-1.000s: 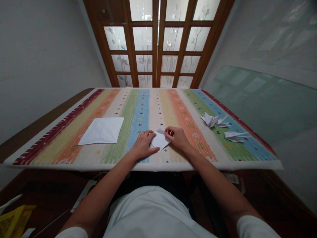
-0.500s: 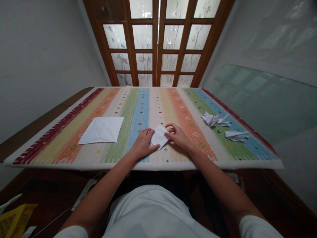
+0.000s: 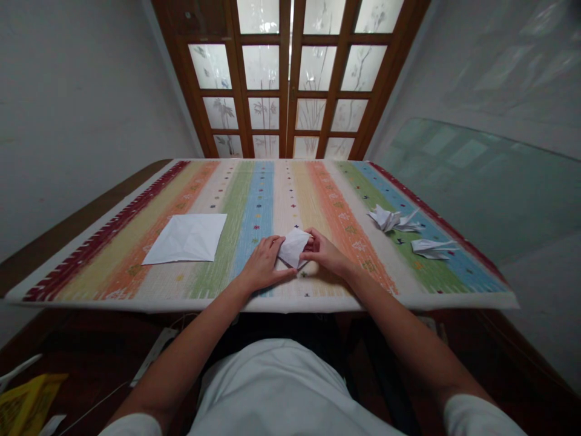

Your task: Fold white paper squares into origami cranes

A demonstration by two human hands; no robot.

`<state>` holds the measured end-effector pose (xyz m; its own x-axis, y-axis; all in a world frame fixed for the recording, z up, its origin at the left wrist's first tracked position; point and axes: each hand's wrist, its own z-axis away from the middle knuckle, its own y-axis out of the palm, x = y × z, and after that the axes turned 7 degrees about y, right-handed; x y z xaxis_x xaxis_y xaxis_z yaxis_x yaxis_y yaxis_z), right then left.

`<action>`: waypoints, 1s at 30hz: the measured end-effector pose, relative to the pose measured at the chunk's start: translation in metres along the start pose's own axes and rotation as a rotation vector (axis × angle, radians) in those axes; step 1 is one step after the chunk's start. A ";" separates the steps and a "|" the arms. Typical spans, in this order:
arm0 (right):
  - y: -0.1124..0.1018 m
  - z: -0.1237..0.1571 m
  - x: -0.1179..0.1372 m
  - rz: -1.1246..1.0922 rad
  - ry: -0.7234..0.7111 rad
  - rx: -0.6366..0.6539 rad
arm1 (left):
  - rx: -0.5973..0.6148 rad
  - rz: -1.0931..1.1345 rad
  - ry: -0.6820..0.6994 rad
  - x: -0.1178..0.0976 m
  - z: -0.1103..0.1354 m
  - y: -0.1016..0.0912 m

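A small folded white paper (image 3: pixel 293 247) sits between my hands at the middle of the striped cloth, tilted up off the surface. My left hand (image 3: pixel 265 264) holds its lower left side, with the thumb running beneath it. My right hand (image 3: pixel 323 252) pinches its right side, and the fingertips are partly hidden behind the paper. Farther left, a creased square white sheet (image 3: pixel 186 239) lies flat, out of reach of my fingers. Two folded paper cranes (image 3: pixel 388 219) (image 3: pixel 431 248) rest near the right side of the cloth.
A multicoloured striped cloth (image 3: pixel 258 206) covers the table, whose near edge runs just beyond my wrists. A large glass pane (image 3: pixel 481 181) leans at the right. Wooden glazed doors (image 3: pixel 285 79) stand behind the table. A yellow packet (image 3: pixel 29 402) lies low at the left.
The folded paper has tilted up from the cloth and turned between my hands. My hands have closed in on it, with the right hand now gripping its side.
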<state>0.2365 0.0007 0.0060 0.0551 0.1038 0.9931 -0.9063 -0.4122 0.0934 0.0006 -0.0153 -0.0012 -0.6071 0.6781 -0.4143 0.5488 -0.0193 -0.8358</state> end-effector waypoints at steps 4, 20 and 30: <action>0.006 0.000 -0.001 0.129 -0.054 0.091 | -0.024 0.000 0.004 -0.001 -0.001 0.001; 0.004 0.004 -0.005 0.600 -0.340 0.013 | -0.110 -0.031 0.019 0.002 -0.005 0.008; 0.005 -0.003 -0.011 0.641 -0.489 -0.136 | -0.102 -0.041 0.036 -0.003 -0.006 0.006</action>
<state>0.2299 0.0004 -0.0048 -0.3433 -0.5343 0.7724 -0.8648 -0.1410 -0.4819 0.0093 -0.0127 -0.0031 -0.6103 0.7028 -0.3655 0.5804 0.0828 -0.8101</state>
